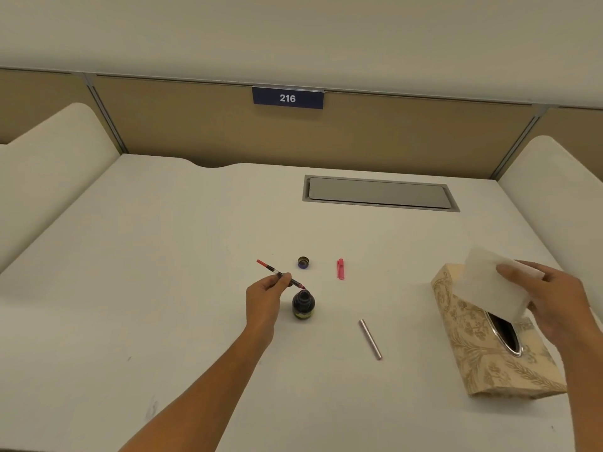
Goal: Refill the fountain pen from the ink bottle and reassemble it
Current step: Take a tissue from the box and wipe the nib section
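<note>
Nearest, on the white desk (pixel 163 256), lies a bare metal pen barrel (pixel 370 339), with a patterned tissue box (pixel 489 370) to its right, above which the right hand (pixel 548 301) pinches a white tissue (pixel 489 288) drawn up out of the slot. Further in, the left hand (pixel 266 296) pinches the pen's slim inner section (pixel 280 274), red-tipped and tilted, its nib end just over the mouth of the open dark ink bottle (pixel 303 305). Beyond lie the bottle cap (pixel 303 262) and the red pen cap (pixel 340 269), well apart.

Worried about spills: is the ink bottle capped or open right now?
Open. The ink bottle stands upright with a bare mouth; its cap lies apart on the desk behind it.
</note>
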`<action>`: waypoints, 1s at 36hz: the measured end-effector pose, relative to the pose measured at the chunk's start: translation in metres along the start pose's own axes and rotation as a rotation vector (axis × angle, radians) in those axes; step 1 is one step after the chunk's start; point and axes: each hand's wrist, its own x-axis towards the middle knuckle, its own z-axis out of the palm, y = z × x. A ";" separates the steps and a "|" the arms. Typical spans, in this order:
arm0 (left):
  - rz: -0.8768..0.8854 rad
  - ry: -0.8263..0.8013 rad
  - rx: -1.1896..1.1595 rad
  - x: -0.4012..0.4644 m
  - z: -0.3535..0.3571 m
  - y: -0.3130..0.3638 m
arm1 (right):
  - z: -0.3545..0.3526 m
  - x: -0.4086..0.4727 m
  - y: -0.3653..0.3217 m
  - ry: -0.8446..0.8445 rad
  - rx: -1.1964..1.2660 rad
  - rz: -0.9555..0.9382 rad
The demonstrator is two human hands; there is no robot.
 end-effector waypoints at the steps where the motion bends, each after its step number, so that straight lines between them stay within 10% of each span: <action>1: 0.003 0.001 -0.001 0.000 0.000 0.000 | 0.004 -0.001 0.002 -0.010 0.069 0.024; 9: 0.007 0.003 0.003 -0.001 0.000 0.001 | 0.043 -0.007 0.018 -0.203 0.400 0.262; 36: 0.022 0.007 0.000 -0.001 -0.006 -0.001 | 0.133 -0.045 0.050 -0.496 0.308 0.458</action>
